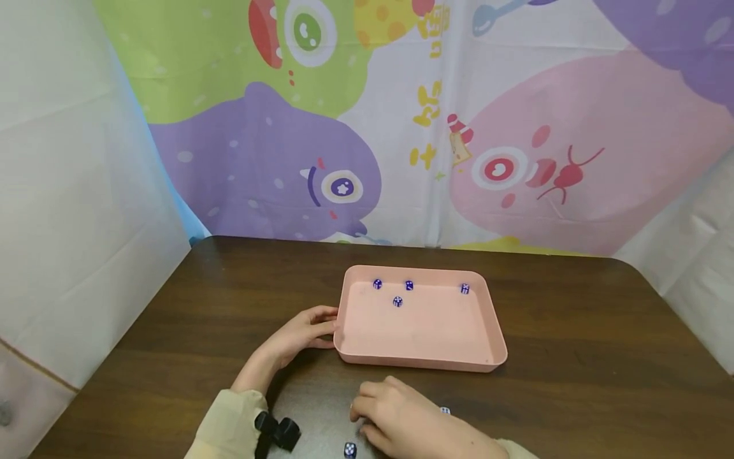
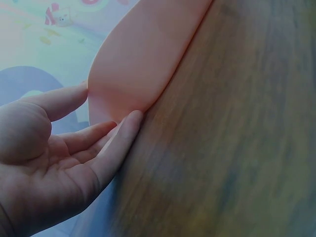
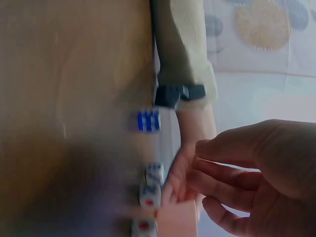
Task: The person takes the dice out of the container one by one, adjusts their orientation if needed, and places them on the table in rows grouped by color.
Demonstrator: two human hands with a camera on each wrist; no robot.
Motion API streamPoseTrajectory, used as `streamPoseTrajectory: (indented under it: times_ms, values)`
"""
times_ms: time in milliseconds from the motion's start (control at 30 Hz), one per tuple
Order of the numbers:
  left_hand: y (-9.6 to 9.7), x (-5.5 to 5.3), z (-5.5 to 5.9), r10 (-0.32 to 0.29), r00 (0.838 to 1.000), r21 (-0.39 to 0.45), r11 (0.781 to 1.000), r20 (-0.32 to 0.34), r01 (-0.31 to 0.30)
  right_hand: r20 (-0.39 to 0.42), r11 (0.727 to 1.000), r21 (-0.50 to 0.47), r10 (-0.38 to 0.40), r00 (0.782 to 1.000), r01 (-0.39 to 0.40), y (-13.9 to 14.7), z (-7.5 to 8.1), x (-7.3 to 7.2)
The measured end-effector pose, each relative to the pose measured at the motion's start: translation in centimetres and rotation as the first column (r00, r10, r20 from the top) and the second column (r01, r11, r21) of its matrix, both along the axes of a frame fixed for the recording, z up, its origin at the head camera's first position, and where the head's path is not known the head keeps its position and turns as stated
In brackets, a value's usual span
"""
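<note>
The left hand (image 1: 301, 333) touches the left outer wall of a shallow pink tray (image 1: 421, 363). In the left wrist view its thumb meets the tray's rim and its fingers lie against the wall, low near the table. Over the table in front of the tray is the right hand (image 1: 401, 414), fingers loosely bent, with nothing seen between them. A blue die (image 1: 350, 450) with white pips lies just nearer than it, and a pale die (image 1: 445, 411) peeks out behind it. In the right wrist view a blue die (image 3: 149, 121) and white dice (image 3: 150, 195) stand beside the fingers.
Inside the tray, several blue dice (image 1: 398, 301) lie toward the far side, one of them at the right. Brown wooden table (image 1: 573, 338) surrounds the tray. A cartoon-print cloth (image 1: 275, 166) hangs behind the table. A black wrist mount (image 1: 278, 430) sits on the left sleeve.
</note>
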State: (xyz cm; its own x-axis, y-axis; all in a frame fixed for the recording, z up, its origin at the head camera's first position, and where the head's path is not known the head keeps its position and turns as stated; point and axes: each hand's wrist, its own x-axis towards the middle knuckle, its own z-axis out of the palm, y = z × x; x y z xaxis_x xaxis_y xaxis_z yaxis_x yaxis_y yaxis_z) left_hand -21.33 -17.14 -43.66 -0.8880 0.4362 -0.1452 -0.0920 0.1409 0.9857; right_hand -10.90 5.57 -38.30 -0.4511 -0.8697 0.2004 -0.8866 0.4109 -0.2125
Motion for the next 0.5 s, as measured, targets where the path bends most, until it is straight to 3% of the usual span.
streamPoseTrajectory:
  times_ms: [133, 333, 500]
  values:
    - [0.0, 0.0, 0.0, -0.002, 1.000, 0.006, 1.000, 0.002, 0.002, -0.052, 0.997, -0.049, -0.058, 0.997, 0.056, 0.8, 0.4, -0.9]
    - [0.1, 0.1, 0.1, 0.004, 1.000, 0.012, 1.000, 0.001, -0.005, 0.044, 0.982, -0.124, -0.136, 0.990, 0.140, 1.7, 1.1, -3.4]
    - [-0.1, 0.2, 0.2, 0.004, 1.000, 0.018, 1.000, 0.001, -0.004, 0.035, 0.966, -0.172, -0.191, 0.981, 0.194, 2.3, 1.3, -5.5]
